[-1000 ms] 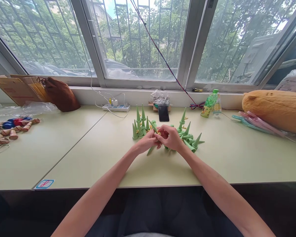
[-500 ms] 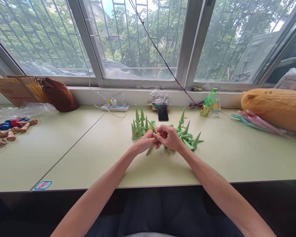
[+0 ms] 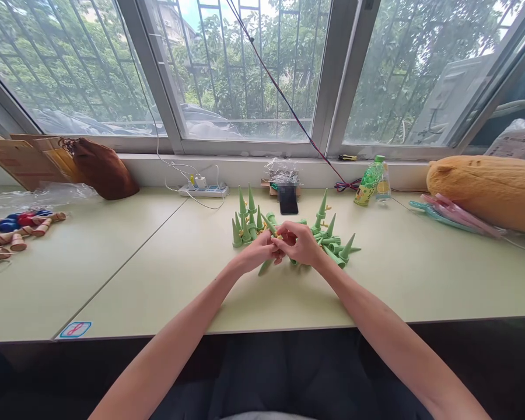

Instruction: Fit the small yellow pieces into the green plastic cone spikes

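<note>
In the middle of the table, my left hand (image 3: 259, 251) is closed around a green plant watering spike (image 3: 269, 226), its cone pointing up and to the left. Over its near end my right hand (image 3: 301, 241) pinches at a small yellow valve (image 3: 279, 236); the fingers hide most of that part. Just left of my hands, several green spikes (image 3: 242, 205) stand upright, some with yellow valves. To the right, a loose pile of green spikes (image 3: 333, 259) lies with a few cones (image 3: 322, 205) standing among them. Another green cone (image 3: 265, 267) shows beneath my left hand.
A black phone (image 3: 288, 200) lies behind the spikes, near a power strip (image 3: 203, 191). Further right are a green bottle (image 3: 369, 181) and an orange plush cushion (image 3: 485, 189). Wooden toys with red and blue balls (image 3: 25, 219) and a brown pouch (image 3: 102, 169) lie left.
Both hands stay almost where they were, still gripping the spike and its valve. The whole view has shifted very slightly.
</note>
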Tool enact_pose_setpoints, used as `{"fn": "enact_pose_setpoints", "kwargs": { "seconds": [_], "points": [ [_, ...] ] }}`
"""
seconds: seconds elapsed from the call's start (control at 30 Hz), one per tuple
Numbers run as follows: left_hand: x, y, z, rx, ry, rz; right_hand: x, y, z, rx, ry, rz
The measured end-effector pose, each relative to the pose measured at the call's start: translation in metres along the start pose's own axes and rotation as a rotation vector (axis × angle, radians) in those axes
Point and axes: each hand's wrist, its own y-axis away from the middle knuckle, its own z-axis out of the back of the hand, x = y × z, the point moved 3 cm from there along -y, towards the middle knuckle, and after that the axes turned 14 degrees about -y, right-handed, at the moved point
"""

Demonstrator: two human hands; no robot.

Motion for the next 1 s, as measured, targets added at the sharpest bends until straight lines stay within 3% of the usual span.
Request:
{"fn": "enact_pose_setpoints", "kwargs": {
  "seconds": [0.37, 0.63, 1.0],
  "points": [
    [0.001, 0.0, 0.001, -0.002, -0.004, 0.018, 0.0, 0.0, 0.0, 0.011, 0.005, -0.003],
    [0.005, -0.003, 0.001, -0.065, 0.005, 0.026, -0.001, -0.001, 0.0, -0.025, 0.038, -0.023],
    [-0.005, -0.004, 0.006, -0.375, -0.372, -0.122, -0.01, -0.002, 0.004, -0.146, 0.106, -0.028]
  ]
}}
